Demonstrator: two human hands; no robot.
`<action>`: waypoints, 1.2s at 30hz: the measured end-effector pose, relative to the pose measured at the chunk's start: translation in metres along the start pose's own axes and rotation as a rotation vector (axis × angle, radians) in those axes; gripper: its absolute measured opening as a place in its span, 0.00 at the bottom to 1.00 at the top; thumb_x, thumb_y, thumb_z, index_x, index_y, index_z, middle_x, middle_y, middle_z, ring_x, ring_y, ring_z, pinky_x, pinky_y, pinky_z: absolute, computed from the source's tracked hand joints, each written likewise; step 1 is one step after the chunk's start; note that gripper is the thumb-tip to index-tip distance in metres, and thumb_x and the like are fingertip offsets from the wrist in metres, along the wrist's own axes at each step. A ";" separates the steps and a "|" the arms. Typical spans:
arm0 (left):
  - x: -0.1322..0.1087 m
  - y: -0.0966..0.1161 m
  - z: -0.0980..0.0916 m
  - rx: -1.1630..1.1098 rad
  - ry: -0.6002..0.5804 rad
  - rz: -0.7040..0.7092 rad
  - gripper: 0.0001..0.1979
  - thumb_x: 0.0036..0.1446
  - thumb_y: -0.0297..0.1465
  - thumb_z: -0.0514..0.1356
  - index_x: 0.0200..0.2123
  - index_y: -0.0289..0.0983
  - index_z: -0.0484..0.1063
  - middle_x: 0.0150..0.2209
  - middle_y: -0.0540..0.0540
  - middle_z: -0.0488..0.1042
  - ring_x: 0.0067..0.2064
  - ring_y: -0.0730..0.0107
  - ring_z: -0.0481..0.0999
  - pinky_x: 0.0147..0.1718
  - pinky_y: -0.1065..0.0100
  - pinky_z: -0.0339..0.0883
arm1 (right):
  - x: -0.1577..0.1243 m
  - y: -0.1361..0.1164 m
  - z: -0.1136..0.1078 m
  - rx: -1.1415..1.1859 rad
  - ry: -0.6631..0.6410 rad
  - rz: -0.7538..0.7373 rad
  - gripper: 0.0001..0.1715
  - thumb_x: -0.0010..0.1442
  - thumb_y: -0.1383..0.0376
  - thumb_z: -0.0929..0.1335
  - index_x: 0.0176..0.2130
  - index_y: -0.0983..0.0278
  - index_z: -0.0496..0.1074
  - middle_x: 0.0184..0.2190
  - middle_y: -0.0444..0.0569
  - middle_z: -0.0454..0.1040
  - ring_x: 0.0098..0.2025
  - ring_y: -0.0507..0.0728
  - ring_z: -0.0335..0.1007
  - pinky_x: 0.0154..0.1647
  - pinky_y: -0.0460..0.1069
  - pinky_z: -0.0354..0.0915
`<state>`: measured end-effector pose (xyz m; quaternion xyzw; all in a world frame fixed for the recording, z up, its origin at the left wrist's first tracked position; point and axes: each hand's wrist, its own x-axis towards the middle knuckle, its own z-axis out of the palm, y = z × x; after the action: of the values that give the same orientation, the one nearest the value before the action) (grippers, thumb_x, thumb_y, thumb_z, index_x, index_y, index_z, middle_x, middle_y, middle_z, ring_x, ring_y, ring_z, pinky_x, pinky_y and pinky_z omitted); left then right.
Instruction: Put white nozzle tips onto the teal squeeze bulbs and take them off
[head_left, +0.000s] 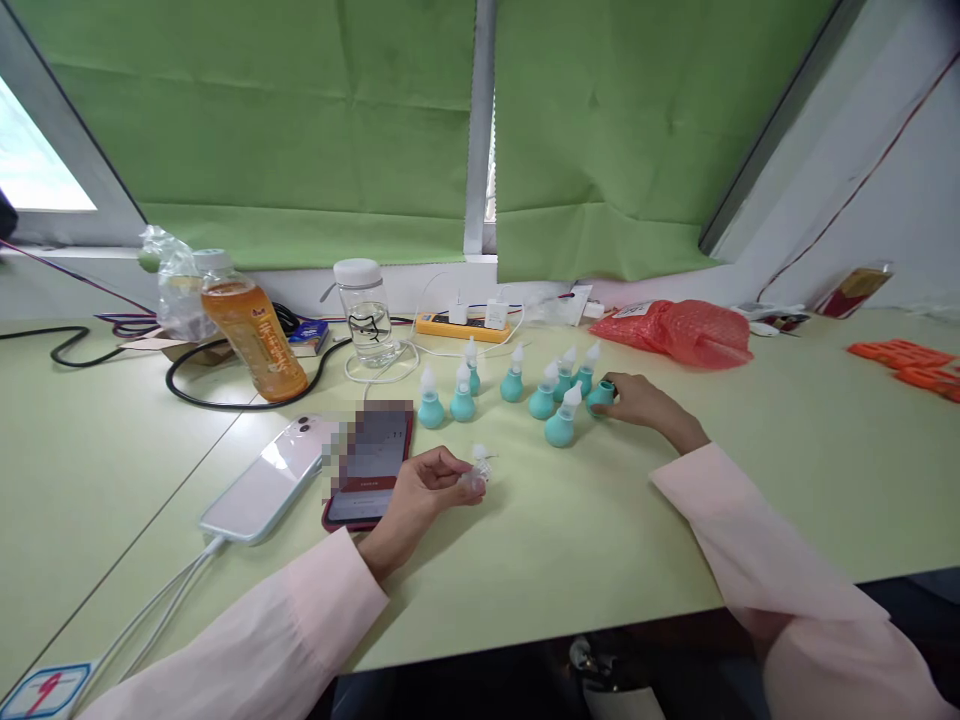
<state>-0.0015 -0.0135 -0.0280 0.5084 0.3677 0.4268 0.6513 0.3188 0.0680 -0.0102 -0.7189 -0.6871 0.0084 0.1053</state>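
Observation:
My left hand (435, 492) pinches a small clear plastic nozzle piece (480, 468) above the table, beside a dark red-cased phone (371, 465). Farther right, my right hand (649, 405) has its fingers closed on a teal rubber bulb (600, 398) that shows no clear tip. Several teal bulbs with clear pointed tips stand upright nearby. One such bulb (560, 428) is just left of my right hand, and another (430, 408) stands at the left end of the group.
A pale phone (266, 485) with a white cable lies at left. Behind stand an orange drink bottle (255, 335), a clear jar (367, 320) and a yellow power strip (450, 328). A red plastic bag (682, 332) lies at back right, with orange parts (904, 355) beyond.

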 end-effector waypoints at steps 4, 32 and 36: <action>-0.002 0.003 0.002 -0.049 -0.109 -0.007 0.19 0.46 0.34 0.60 0.43 0.37 0.62 0.32 0.46 0.72 0.35 0.68 0.73 0.38 0.62 0.66 | -0.003 -0.001 -0.015 0.131 0.215 -0.034 0.18 0.38 0.56 0.69 0.27 0.66 0.68 0.22 0.47 0.67 0.25 0.55 0.64 0.25 0.48 0.59; -0.001 0.006 0.000 0.078 0.037 0.081 0.12 0.43 0.33 0.62 0.33 0.33 0.72 0.33 0.46 0.72 0.29 0.75 0.69 0.25 0.74 0.64 | -0.093 -0.134 0.043 0.735 0.205 -0.548 0.09 0.45 0.69 0.64 0.31 0.63 0.61 0.25 0.43 0.66 0.26 0.50 0.62 0.26 0.45 0.58; 0.000 0.005 -0.001 0.029 -0.022 0.017 0.14 0.42 0.32 0.63 0.33 0.32 0.70 0.21 0.50 0.69 0.21 0.79 0.65 0.18 0.75 0.61 | -0.092 -0.134 0.040 0.890 0.033 -0.470 0.10 0.42 0.69 0.65 0.30 0.63 0.60 0.24 0.41 0.63 0.24 0.49 0.58 0.23 0.43 0.56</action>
<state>-0.0033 -0.0130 -0.0232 0.5255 0.3623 0.4212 0.6443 0.1754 -0.0129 -0.0398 -0.4302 -0.7583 0.2654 0.4117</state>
